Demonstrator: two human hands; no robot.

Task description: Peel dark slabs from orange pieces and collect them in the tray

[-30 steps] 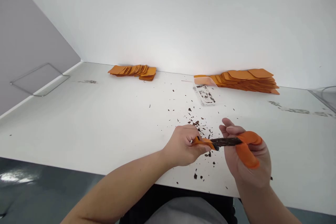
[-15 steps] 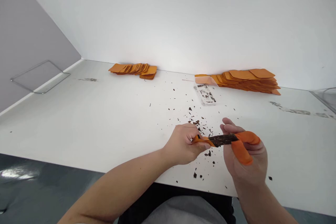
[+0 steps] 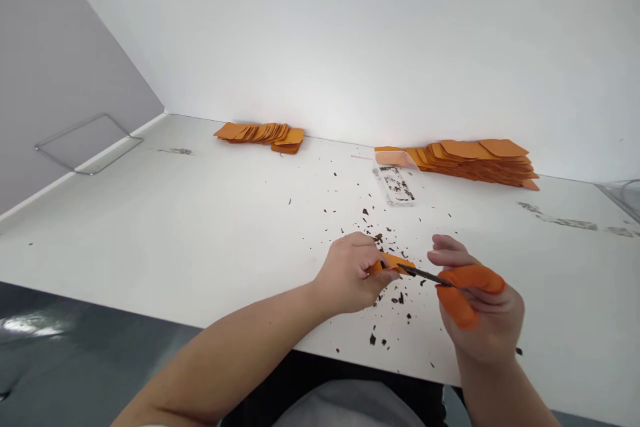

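My left hand (image 3: 353, 273) pinches a small orange flat piece (image 3: 397, 262), which juts out to the right from between thumb and fingers. Orange finger covers sit on the thumb and forefinger of my right hand (image 3: 483, 307). Between those two fingertips is a thin dark brown strip (image 3: 425, 274), seen nearly edge-on. Its left end meets the orange piece at my left thumb; whether it lies on or against it I cannot tell. The other right fingers are stretched out. Dark flakes (image 3: 397, 299) are scattered on the table below both hands.
A clear plastic box (image 3: 397, 202) with dark bits inside stands beyond my hands. Behind it lies a row of orange flat pieces (image 3: 480, 163), with a smaller row (image 3: 260, 133) farther left by the wall. A wire frame (image 3: 87, 173) is at the left edge.
My right hand has moved slightly right and down. The dark strip has turned from showing its broad face to nearly edge-on, and more of the orange piece shows.
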